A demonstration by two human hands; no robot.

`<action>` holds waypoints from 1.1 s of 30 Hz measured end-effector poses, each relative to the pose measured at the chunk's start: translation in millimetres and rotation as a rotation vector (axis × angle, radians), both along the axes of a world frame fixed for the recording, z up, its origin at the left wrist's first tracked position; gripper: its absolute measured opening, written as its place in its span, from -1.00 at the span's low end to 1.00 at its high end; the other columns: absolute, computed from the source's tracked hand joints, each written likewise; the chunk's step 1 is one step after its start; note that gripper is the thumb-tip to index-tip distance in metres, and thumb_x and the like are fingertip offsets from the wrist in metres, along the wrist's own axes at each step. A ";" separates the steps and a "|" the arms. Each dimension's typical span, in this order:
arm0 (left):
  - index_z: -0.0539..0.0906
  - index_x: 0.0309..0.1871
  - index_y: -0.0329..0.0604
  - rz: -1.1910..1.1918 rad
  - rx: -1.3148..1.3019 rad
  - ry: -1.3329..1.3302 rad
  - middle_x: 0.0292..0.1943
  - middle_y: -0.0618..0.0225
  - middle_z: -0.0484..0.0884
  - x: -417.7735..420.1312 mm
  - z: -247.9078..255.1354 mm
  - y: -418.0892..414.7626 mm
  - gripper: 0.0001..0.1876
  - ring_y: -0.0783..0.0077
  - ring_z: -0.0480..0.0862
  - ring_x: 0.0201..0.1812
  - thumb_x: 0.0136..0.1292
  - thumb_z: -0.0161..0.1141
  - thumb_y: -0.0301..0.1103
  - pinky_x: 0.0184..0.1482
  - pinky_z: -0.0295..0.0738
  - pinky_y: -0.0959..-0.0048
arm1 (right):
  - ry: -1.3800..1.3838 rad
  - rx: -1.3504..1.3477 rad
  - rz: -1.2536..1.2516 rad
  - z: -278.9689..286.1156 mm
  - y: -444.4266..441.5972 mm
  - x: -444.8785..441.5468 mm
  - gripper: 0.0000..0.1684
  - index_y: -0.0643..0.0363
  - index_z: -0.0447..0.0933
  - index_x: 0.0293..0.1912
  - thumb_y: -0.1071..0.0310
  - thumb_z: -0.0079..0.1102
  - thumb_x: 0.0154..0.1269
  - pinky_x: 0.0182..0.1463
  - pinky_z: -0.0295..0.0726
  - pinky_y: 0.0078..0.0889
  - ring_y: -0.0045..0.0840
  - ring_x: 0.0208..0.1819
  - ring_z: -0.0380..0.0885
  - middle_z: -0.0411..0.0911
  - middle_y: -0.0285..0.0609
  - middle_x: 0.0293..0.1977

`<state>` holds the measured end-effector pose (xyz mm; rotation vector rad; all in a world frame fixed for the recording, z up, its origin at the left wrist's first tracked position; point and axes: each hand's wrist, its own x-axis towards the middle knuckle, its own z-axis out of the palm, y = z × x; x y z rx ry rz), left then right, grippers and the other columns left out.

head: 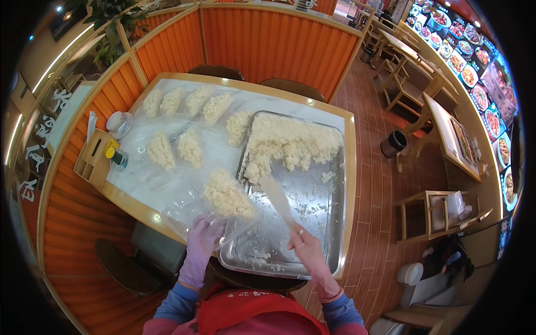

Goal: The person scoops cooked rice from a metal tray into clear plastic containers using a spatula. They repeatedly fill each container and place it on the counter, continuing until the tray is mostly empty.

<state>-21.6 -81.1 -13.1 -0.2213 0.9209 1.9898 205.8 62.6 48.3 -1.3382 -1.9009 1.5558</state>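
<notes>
My left hand (204, 234), in a thin purple glove, grips the near edge of a clear plastic clamshell box (184, 209). A mound of cooked rice (230, 196) fills one side of this box, beside the metal tray's left edge. In my right hand (305, 245), also gloved, is a pale flat paddle (277, 197), its blade at the lower edge of the rice mass (293, 136). That rice lies in the far part of a large rectangular metal tray (289, 251), with loose grains over the near part. Several portions of rice (160, 150) in clear plastic boxes stand on the marble-topped table.
At the table's left edge are a wooden caddy (94, 153), a yellow-capped jar (118, 159) and a clear container (119, 124). Orange partitions (268, 46) border two sides. Chairs, a black bin (393, 143) and a crouching person (452, 259) are to the right.
</notes>
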 end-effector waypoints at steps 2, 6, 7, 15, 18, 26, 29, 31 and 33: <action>0.41 0.04 -0.12 0.007 -0.047 0.011 -0.04 0.21 0.48 -6.2 1.4 -5.8 -0.73 0.15 0.49 0.05 0.28 -0.03 -0.39 0.03 0.46 0.11 | -0.051 -0.220 -0.057 -3.9 20.1 11.6 -0.59 0.09 0.45 0.09 0.14 -0.03 0.33 -0.68 0.27 -0.58 -0.68 -0.71 0.34 0.43 -0.31 -0.66; 0.41 0.06 -0.12 0.005 -0.034 0.040 -0.03 0.21 0.48 -18.0 -8.9 -15.8 -0.72 0.17 0.48 0.06 0.29 -0.04 -0.39 0.03 0.46 0.11 | -0.055 -0.610 -0.124 -37.9 47.8 24.7 -0.63 0.17 0.49 -0.03 0.15 0.03 0.28 -0.77 0.18 -0.56 -0.65 -0.79 0.29 0.45 -0.24 -0.67; 0.41 0.06 -0.12 0.012 -0.021 0.045 -0.03 0.21 0.48 -19.7 -11.8 -17.5 -0.72 0.17 0.47 0.06 0.28 -0.04 -0.40 0.03 0.46 0.11 | -0.022 -0.661 -0.141 -43.1 49.5 22.6 -0.62 0.21 0.50 -0.06 0.14 0.05 0.27 -0.79 0.13 -0.58 -0.67 -0.81 0.26 0.45 -0.23 -0.68; 0.42 0.04 -0.12 0.027 -0.074 0.050 -0.06 0.23 0.49 -25.2 -12.6 -4.8 -0.73 0.20 0.49 0.03 0.27 -0.03 -0.39 0.02 0.47 0.14 | 0.368 -0.923 -0.156 -93.3 67.7 -41.2 -0.62 0.07 0.46 0.07 0.17 -0.02 0.32 -0.71 0.14 -0.67 -0.73 -0.75 0.17 0.35 -0.35 -0.65; 0.42 0.04 -0.12 0.018 -0.094 0.048 -0.07 0.23 0.50 -25.7 -9.7 -2.4 -0.73 0.22 0.51 0.01 0.27 -0.02 -0.39 0.00 0.49 0.17 | 0.432 -0.938 -0.107 -97.0 69.7 -46.2 -0.61 0.05 0.43 0.11 0.19 -0.07 0.35 -0.69 0.12 -0.68 -0.74 -0.75 0.13 0.32 -0.37 -0.65; 0.38 0.06 -0.11 0.039 -0.106 0.008 -0.09 0.22 0.50 -29.0 -13.1 10.5 -0.71 0.22 0.52 0.00 0.27 -0.01 -0.37 -0.07 0.55 0.22 | 0.453 -0.912 -0.094 -71.9 72.5 -31.0 -0.53 0.12 0.30 0.22 0.20 -0.15 0.38 -0.69 0.03 -0.73 -0.78 -0.74 0.07 0.25 -0.40 -0.68; 0.38 0.06 -0.13 0.027 -0.104 0.043 -0.10 0.21 0.50 -26.2 -9.0 16.5 -0.71 0.21 0.52 0.01 0.27 -0.01 -0.38 -0.09 0.56 0.23 | 0.395 -0.848 -0.080 -53.3 72.2 -33.0 -0.56 0.10 0.36 0.19 0.20 -0.13 0.37 -0.69 0.03 -0.72 -0.78 -0.74 0.08 0.26 -0.40 -0.69; 0.37 0.05 -0.14 0.002 -0.103 0.101 -0.10 0.21 0.49 -26.2 -13.5 16.4 -0.72 0.20 0.52 0.01 0.27 0.00 -0.39 -0.07 0.55 0.22 | 0.277 -0.740 -0.046 -30.1 69.1 -34.8 -0.58 0.08 0.41 0.15 0.20 -0.11 0.36 -0.69 0.05 -0.73 -0.78 -0.74 0.10 0.28 -0.40 -0.69; 0.36 0.03 -0.15 0.007 -0.137 0.095 -0.09 0.21 0.49 -23.1 -5.5 24.1 -0.73 0.19 0.52 0.01 0.28 -0.01 -0.40 -0.06 0.54 0.22 | 0.122 -0.585 0.002 -7.1 63.3 -35.7 -0.61 0.05 0.47 0.11 0.19 -0.09 0.35 -0.68 0.09 -0.74 -0.79 -0.74 0.12 0.31 -0.40 -0.69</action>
